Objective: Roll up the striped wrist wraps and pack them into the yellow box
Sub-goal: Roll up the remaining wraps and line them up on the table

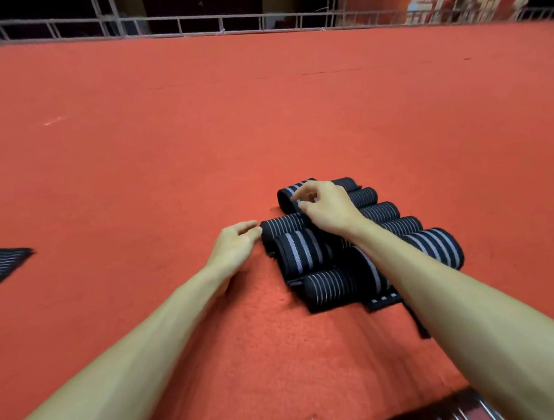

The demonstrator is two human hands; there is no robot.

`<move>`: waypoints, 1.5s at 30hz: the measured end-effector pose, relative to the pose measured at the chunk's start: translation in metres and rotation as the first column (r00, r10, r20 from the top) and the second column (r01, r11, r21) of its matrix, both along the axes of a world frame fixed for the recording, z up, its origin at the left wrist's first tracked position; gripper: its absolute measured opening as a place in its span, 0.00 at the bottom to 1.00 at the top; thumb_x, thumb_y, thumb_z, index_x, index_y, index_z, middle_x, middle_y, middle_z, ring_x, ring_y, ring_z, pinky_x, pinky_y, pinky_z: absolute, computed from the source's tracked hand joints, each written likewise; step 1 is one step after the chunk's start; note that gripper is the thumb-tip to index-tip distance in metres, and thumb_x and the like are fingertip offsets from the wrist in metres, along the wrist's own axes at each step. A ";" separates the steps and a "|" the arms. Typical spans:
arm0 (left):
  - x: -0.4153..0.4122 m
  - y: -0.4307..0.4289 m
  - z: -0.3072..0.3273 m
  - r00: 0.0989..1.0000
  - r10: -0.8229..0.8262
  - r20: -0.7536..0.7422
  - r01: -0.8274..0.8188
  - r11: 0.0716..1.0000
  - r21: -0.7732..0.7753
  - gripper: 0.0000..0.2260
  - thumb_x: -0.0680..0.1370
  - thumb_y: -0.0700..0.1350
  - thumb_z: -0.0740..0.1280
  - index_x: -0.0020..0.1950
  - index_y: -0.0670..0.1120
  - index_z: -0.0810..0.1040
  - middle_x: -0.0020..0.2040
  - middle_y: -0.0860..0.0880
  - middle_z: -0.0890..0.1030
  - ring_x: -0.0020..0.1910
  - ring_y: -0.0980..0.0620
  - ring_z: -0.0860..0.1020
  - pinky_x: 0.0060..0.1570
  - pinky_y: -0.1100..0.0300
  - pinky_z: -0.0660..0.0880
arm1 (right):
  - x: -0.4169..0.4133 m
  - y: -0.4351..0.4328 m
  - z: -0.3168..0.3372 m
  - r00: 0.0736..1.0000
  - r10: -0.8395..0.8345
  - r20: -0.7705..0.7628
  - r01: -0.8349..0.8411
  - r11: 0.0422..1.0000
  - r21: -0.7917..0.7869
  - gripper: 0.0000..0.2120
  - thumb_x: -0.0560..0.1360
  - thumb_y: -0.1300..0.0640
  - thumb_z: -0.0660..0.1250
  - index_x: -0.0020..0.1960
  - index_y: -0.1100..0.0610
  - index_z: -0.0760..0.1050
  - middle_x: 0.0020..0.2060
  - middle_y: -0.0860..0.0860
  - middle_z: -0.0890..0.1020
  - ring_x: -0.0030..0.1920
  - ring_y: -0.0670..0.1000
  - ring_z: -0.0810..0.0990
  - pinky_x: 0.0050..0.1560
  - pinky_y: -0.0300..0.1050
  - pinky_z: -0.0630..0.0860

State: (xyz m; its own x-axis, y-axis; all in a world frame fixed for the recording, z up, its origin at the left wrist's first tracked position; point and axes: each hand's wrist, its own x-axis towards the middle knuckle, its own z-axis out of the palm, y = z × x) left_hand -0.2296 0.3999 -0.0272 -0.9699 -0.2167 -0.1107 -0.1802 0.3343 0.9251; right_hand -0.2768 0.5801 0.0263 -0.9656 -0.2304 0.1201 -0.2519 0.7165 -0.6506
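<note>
in the head view, a cluster of rolled wrist wraps [361, 247], black with pale stripes, is seen lying side by side on the red tabletop [201, 133], right of centre and near the person. the left hand [235, 244] is held with fingers nearly straight and relaxed, its fingertips touching the left end of a thin-striped roll [283, 227]. the right hand [328, 208] is laid over the far part of the cluster, its fingers curled above a broad-striped roll [286, 194]; whether anything is pinched cannot be told. a loose strap end [418, 321] is trailed from the near side of the cluster. a flat wrap [2, 266] is seen well apart at the left edge. a metal railing [179, 25] is seen beyond the far edge of the tabletop
</note>
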 end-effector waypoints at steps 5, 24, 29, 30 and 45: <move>0.059 -0.058 0.028 0.999 -0.014 -0.047 0.010 0.995 -0.095 0.14 0.80 0.38 0.63 0.64 0.45 0.77 0.55 0.49 0.78 0.51 0.57 0.74 0.44 0.72 0.67 | 0.035 -0.056 0.008 0.993 0.116 -0.017 -0.116 0.993 -0.010 0.09 0.77 0.60 0.64 0.53 0.52 0.81 0.44 0.48 0.81 0.47 0.47 0.77 0.43 0.35 0.65; 0.279 -0.342 -0.022 0.782 0.566 -0.261 -0.622 0.740 -0.257 0.11 0.74 0.34 0.64 0.45 0.49 0.81 0.48 0.50 0.82 0.50 0.53 0.77 0.50 0.68 0.66 | 0.163 -0.363 -0.043 0.789 0.581 0.200 -0.603 0.794 0.071 0.10 0.78 0.54 0.67 0.57 0.56 0.79 0.42 0.46 0.80 0.45 0.47 0.78 0.47 0.36 0.70; 0.277 -0.352 -0.032 0.663 0.672 -0.329 -0.727 0.683 -0.070 0.11 0.74 0.33 0.62 0.44 0.46 0.81 0.42 0.51 0.82 0.43 0.53 0.79 0.43 0.74 0.69 | 0.166 -0.428 -0.061 0.843 0.520 0.141 -0.526 0.851 0.005 0.21 0.79 0.51 0.65 0.68 0.59 0.71 0.64 0.55 0.77 0.63 0.53 0.75 0.62 0.41 0.67; 0.276 -0.351 -0.032 0.662 0.663 -0.349 -0.724 0.685 -0.074 0.11 0.74 0.33 0.63 0.44 0.46 0.81 0.42 0.51 0.82 0.43 0.54 0.78 0.43 0.74 0.69 | 0.164 -0.436 -0.063 0.845 0.520 0.122 -0.526 0.850 0.019 0.23 0.79 0.51 0.65 0.70 0.59 0.69 0.65 0.56 0.75 0.65 0.54 0.74 0.64 0.43 0.66; 0.261 -0.332 -0.035 0.809 0.556 -0.191 -0.555 0.616 -0.559 0.14 0.79 0.53 0.65 0.64 0.54 0.76 0.61 0.54 0.76 0.64 0.51 0.66 0.57 0.55 0.56 | 0.159 -0.382 -0.039 0.825 0.528 0.202 -0.503 0.849 -0.162 0.06 0.73 0.61 0.72 0.46 0.52 0.78 0.36 0.49 0.80 0.32 0.48 0.76 0.30 0.38 0.71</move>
